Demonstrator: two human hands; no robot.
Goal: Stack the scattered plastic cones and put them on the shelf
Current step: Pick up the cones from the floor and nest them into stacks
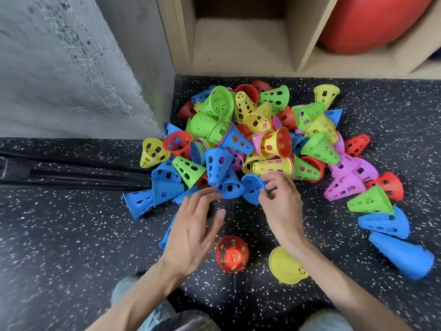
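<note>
A heap of perforated plastic cones (248, 137) in blue, green, yellow, red and pink lies on the speckled black floor in front of a wooden shelf (241, 46). My right hand (281, 204) pinches the rim of a blue cone (251, 191) at the heap's near edge. My left hand (193, 230) hovers open with spread fingers just below another blue cone (230, 187), fingertips close to it. A red cone (232, 254) and a yellow cone (286, 265) lie apart near my knees. Under my left hand a further blue cone (167, 232) is partly hidden.
The shelf's lower left compartment (238, 39) stands open behind the heap. A big red ball (372, 22) fills the compartment to its right. A grey concrete wall (71, 68) rises at left. A blue cone stack (403, 256) lies at far right.
</note>
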